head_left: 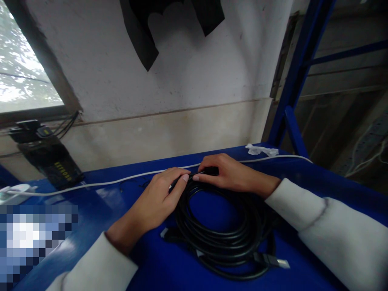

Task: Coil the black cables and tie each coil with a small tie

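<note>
Several loops of black cable (pixel 226 238) lie coiled on the blue table. One metal-tipped plug (pixel 277 262) sticks out at the coil's lower right, and another connector (pixel 171 234) lies at its left side. My left hand (pixel 160 194) is closed on the black cable at the coil's upper left, thumb against the fingers. Close beside it, my right hand (pixel 222 171) pinches the black cable at the top of the coil, with a dark piece under its curled fingers. The fingertips of both hands nearly meet.
A white cord (pixel 121 180) runs along the back of the blue table (pixel 151 258). Crumpled clear plastic (pixel 262 150) lies at the back right. A black bag (pixel 51 159) stands at the left near the window. A blue metal frame (pixel 294 81) rises at the right.
</note>
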Tool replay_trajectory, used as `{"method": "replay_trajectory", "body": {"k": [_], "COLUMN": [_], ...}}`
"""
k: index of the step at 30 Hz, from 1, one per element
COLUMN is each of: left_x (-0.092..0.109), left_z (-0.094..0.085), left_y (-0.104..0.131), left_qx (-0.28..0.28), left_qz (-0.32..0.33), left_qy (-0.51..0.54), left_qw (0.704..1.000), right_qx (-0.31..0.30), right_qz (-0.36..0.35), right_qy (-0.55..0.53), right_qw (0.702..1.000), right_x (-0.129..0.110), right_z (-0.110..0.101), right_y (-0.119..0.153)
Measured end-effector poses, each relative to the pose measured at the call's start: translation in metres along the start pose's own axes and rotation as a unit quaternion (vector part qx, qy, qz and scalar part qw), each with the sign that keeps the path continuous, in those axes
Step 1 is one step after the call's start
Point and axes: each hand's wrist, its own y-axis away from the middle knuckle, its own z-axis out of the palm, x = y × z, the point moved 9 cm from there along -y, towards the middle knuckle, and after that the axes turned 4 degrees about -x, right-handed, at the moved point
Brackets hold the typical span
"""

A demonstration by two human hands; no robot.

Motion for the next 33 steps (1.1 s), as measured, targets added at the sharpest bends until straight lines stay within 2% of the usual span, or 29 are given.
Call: {"method": "replay_trajectory", "body": {"k": [33], "left_x": [-0.0019], "left_z": [0.0007], "left_y": [0.0017], "left_qx": [-0.001], "left_qz": [-0.001], "left_qy": [-0.011], "left_qw": [1.0], "right_qx": [-0.002], "right_qz": [0.005], "right_qy": [-0.007], "right_qw": [1.0], "right_x": [-0.0008], "right_z": [-0.0007], "right_y": [-0.0004]}}
